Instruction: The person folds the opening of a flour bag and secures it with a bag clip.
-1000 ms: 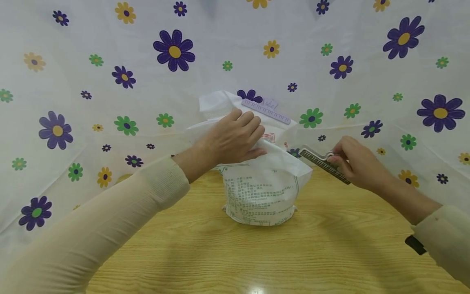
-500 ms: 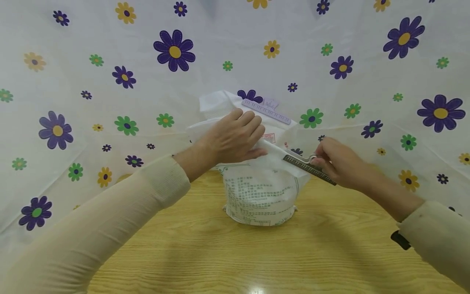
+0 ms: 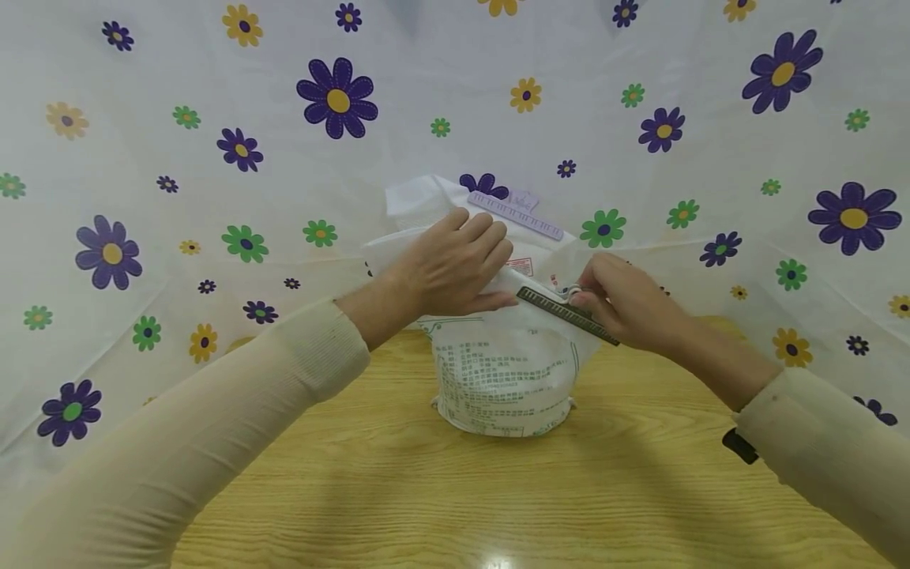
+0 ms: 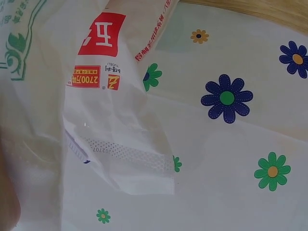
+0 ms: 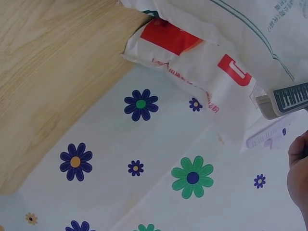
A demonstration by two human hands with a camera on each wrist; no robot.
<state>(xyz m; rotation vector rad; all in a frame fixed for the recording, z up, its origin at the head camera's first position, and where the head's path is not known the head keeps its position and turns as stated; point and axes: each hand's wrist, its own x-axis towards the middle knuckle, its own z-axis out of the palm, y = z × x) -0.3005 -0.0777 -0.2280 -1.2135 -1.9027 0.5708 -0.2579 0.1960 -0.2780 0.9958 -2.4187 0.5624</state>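
Note:
A white printed bag [image 3: 505, 379] stands upright on the wooden table [image 3: 498, 490]. My left hand [image 3: 455, 265] holds its folded-over top, fingers curled over the fold and thumb beneath. My right hand [image 3: 626, 304] pinches a dark ridged sealing clip [image 3: 562, 312], whose tip reaches the fold just beside my left thumb. In the right wrist view the dark clip's end [image 5: 288, 98] sits against the bag [image 5: 216, 53], with my fingers [image 5: 298, 168] at the frame's edge. The left wrist view shows only the bag's crumpled plastic [image 4: 96, 96] close up.
A lilac clip [image 3: 515, 215] lies behind the bag; the lilac clip [image 5: 267, 134] also shows in the right wrist view. A white cloth with flowers [image 3: 213, 158] drapes all around the back and sides. Bare wooden table lies in front of the bag.
My right hand has carried the dark clip leftward, from beside the bag to the folded top. The left hand and the bag have stayed put.

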